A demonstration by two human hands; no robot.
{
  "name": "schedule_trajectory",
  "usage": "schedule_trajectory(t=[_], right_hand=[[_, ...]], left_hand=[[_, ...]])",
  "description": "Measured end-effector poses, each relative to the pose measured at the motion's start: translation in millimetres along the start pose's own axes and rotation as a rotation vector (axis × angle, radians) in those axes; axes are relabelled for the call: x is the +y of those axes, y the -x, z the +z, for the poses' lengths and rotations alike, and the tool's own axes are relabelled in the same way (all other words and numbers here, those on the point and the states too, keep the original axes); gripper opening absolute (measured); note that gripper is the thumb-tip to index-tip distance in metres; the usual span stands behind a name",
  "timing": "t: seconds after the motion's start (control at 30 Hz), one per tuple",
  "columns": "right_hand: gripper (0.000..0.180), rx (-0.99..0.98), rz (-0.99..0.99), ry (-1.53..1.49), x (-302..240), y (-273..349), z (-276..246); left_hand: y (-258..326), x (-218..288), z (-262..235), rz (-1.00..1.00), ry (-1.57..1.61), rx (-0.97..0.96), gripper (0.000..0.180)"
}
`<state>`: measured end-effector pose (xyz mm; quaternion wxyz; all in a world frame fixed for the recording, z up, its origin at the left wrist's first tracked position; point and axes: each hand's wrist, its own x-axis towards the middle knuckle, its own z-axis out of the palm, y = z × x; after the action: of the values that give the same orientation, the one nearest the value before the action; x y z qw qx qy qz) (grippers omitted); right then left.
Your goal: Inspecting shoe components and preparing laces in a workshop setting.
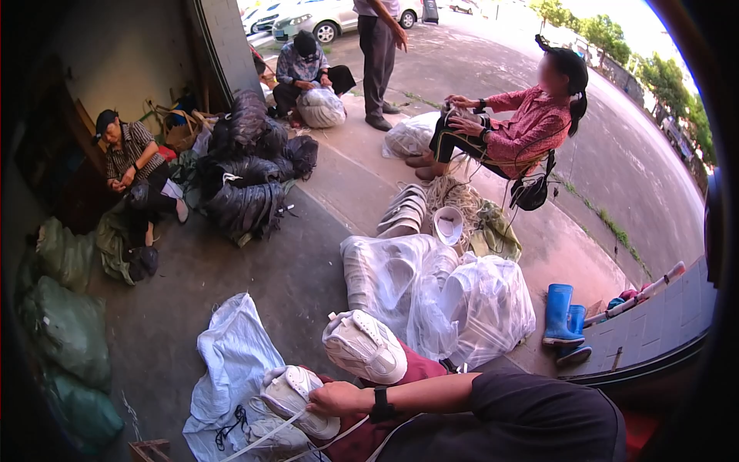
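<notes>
One hand grips a white shoe with a strap hanging down. Another white shoe sits on the knee. The second hand is hidden.

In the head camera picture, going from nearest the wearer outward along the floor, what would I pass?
Hand on a white shoe → second white shoe → clear bags of white shoes → stack of white soles → seated person in red shirt → parked cars.
</notes>
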<state>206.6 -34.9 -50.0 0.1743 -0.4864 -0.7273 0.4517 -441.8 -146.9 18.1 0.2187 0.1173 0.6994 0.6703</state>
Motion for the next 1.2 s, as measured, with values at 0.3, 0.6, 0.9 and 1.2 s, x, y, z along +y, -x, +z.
schedule_trajectory(t=[0.3, 0.6, 0.9, 1.2], right_hand=[[0.039, -0.035, 0.016, 0.004, -5, 2, -5], [0.039, -0.025, 0.015, -0.014, 2, -2, 3], [0.038, -0.018, 0.016, -0.002, -2, 1, -3], [0.039, -0.023, 0.017, -0.017, 2, -1, 1]], left_hand=[[24, 9, 20, -0.01, -0.006, -0.008, 0.011], [92, 30, 66, -0.015, -0.014, -0.015, 0.011], [101, 36, 81, -0.024, -0.023, -0.024, 0.01], [117, 43, 91, -0.029, -0.029, -0.03, 0.01]])
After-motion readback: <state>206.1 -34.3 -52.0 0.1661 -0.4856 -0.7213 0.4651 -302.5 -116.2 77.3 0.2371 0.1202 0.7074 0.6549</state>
